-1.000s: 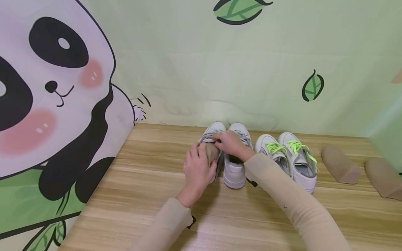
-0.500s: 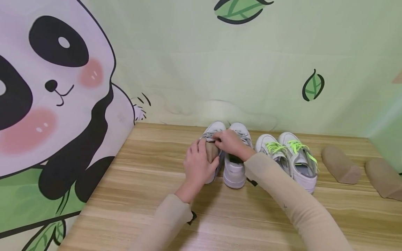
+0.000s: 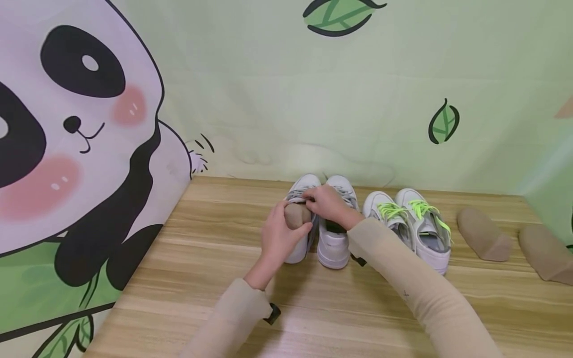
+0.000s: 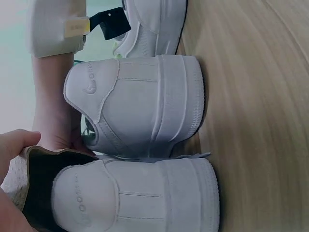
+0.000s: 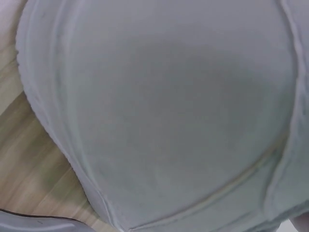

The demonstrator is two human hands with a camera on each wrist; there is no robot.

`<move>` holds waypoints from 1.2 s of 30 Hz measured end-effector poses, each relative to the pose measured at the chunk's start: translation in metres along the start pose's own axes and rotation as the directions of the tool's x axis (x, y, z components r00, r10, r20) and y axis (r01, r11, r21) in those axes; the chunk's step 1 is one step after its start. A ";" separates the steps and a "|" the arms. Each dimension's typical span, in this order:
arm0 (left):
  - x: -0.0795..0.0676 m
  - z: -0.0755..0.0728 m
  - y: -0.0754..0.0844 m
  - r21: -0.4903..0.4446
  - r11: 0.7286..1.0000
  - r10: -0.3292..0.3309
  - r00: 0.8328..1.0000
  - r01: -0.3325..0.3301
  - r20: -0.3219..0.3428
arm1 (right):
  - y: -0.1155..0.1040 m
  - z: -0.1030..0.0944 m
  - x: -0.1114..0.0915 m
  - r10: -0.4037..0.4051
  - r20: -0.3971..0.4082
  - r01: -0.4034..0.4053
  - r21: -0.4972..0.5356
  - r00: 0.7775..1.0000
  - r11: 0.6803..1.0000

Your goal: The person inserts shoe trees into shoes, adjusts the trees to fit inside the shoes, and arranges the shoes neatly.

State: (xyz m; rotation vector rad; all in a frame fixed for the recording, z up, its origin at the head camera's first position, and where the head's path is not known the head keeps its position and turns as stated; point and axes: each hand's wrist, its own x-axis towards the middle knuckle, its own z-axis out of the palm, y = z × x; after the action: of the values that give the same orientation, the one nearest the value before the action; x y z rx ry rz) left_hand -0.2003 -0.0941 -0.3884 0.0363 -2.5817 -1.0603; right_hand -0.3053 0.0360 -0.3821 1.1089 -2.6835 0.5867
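Observation:
A white sneaker (image 3: 296, 254) with grey laces stands at the left of its pair, toe to the wall. A brown moulded shoe insert (image 3: 297, 215) sits in its opening, under the tongue. My left hand (image 3: 276, 236) grips the insert between thumb and fingers. In the left wrist view the insert (image 4: 17, 181) shows a thin rim and dark hollow behind the heel. My right hand (image 3: 330, 203) reaches over the second sneaker (image 3: 334, 252) and pinches the first sneaker's tongue area; its fingertips are partly hidden. White shoe upper (image 5: 169, 121) fills the right wrist view.
Right of these stands another white pair with neon-green laces (image 3: 421, 209). Two brown inserts (image 3: 484, 236) lie further right on the wooden table (image 3: 179, 278). A green wall cloth (image 3: 268, 99) with a printed panda (image 3: 103, 129) closes off the back and left.
My left hand has slid down and back, its fingers moving from over the insert to its left side. More of the insert's end and the sneaker's heel shows. The right hand stays put.

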 end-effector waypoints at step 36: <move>0.009 0.023 -0.015 0.059 0.996 0.079 0.990 -0.072 -0.113 | 0.004 0.002 0.000 0.004 0.007 -0.005 0.045 1.000 0.999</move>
State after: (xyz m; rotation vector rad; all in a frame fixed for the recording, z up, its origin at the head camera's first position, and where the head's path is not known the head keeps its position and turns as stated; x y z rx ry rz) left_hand -0.2178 -0.0907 -0.4107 0.0127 -2.4870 -0.9327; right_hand -0.3081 0.0383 -0.3851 1.1188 -2.6921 0.6482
